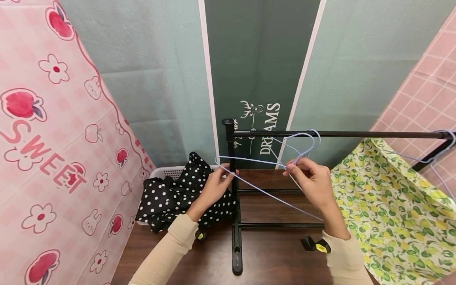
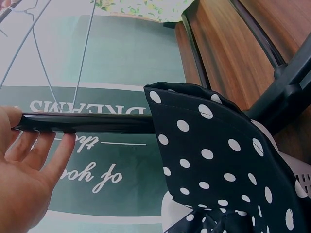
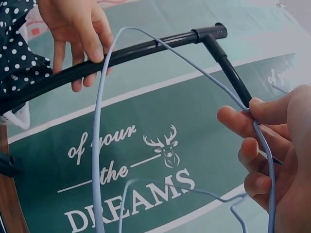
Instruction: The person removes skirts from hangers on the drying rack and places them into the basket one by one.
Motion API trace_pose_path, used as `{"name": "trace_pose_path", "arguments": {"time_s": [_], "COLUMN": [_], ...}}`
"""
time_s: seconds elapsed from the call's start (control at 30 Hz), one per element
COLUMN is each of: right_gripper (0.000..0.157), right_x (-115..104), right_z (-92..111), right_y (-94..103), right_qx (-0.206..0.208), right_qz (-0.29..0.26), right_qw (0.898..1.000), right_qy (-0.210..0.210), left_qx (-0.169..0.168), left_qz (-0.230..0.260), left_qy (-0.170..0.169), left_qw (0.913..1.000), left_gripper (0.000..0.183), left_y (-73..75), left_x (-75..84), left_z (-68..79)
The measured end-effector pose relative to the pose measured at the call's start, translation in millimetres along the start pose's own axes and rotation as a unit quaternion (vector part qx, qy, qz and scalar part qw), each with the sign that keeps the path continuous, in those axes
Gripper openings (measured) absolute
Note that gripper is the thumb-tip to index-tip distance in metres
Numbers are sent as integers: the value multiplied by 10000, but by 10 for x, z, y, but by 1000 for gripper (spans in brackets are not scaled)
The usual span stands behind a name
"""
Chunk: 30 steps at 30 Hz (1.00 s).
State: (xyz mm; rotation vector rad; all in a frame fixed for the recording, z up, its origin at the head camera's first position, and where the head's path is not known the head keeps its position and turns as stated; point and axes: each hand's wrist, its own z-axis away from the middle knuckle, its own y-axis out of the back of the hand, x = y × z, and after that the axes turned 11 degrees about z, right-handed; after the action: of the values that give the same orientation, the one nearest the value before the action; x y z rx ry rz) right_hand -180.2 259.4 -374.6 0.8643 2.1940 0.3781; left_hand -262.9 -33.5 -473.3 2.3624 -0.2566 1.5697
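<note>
In the head view my right hand (image 1: 310, 180) pinches a light blue wire hanger (image 1: 249, 159) between thumb and fingertips, near the base of its hook. The hanger carries no garment, and one end crosses in front of the rack's black upright post (image 1: 231, 154). My left hand (image 1: 217, 184) holds that post, the thumb on one side and the fingers round the other. Close beside it, black polka-dot fabric (image 2: 209, 145) spills over a basket. A second blue hanger (image 3: 182, 187) appears behind the held one, partly hidden.
The rack's black top rail (image 1: 374, 134) runs right from the post. Lemon-print fabric (image 1: 399, 206) hangs at the right, near another blue hanger (image 1: 432, 158). A pale perforated basket (image 1: 171, 171) stands at left on the brown wooden surface (image 1: 274, 253). Lower rack bars (image 1: 281, 225) cross the middle.
</note>
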Motion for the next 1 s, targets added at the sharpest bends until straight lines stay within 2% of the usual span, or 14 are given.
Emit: {"name": "trace_pose_path", "arguments": {"time_s": [0.2,0.57,1.0], "right_gripper": [17,11,5], "right_x": [65,172,259], "right_z": [2,-30,-82], "right_y": [45,149,268], "right_qx": [-19,-77,11], "right_qz": [267,707,881], "right_qw": [9996,9963,9937], "right_qy": [-63,-478,-688], "left_qx": [-27,-85,-91], "left_qz": [-12,-79,-80], "left_qy": [-39,3,-93], "left_qw": [10000,9999,9999], "left_gripper": [21,24,26], "left_y": [-3,10,15], "left_x": [7,25,-4], "left_z": [4,6,12]}}
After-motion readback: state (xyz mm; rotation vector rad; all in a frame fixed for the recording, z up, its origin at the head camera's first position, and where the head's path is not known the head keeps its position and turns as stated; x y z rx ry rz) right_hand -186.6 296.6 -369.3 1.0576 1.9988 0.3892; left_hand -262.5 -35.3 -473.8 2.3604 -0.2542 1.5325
